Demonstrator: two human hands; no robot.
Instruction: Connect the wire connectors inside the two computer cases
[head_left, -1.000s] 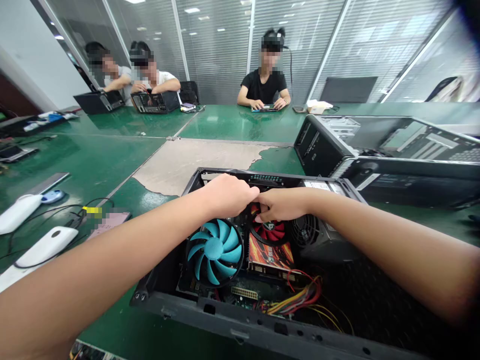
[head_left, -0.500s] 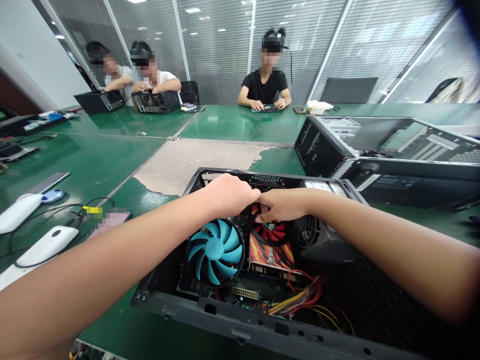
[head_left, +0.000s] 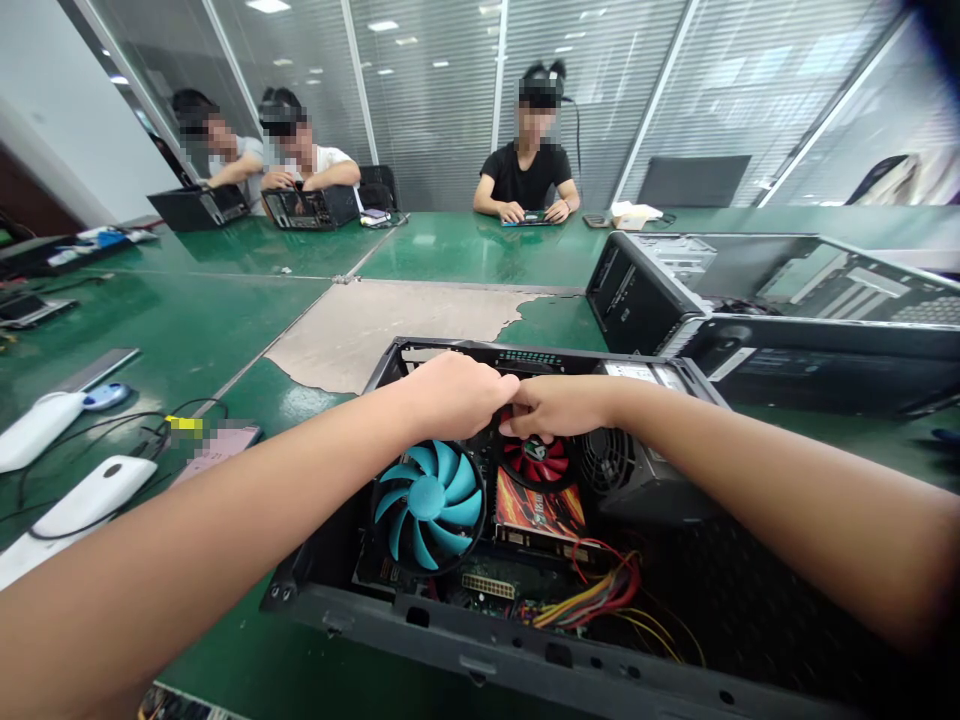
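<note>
An opened black computer case (head_left: pixel 480 660) lies on its side in front of me. Over its far part, my left hand (head_left: pixel 461 392) is closed, its fingertips pointing down and hidden; what they grip cannot be made out. My right hand (head_left: pixel 559 408) meets it from the right, fingers curled together above the graphics card (head_left: pixel 540 510) with its red fan (head_left: pixel 541 462). Anything in those fingers is hidden too. Below my left hand sits a teal cooling fan (head_left: pixel 427 500). A bundle of coloured cables (head_left: pixel 600 595) lies near the case's front edge, beside a white connector (head_left: pixel 489 586).
A second open case (head_left: pixel 645 290) stands behind on the right. White devices (head_left: pixel 97 495), black cables and a phone (head_left: pixel 221 445) lie on the green table (head_left: pixel 292 545) at left. Across it, a person in black (head_left: pixel 529 180) handles a board; two others work at cases (head_left: pixel 311 205).
My right fingers have shifted slightly left and curled closer over the graphics card's red fan. My left hand stays nearly in place.
</note>
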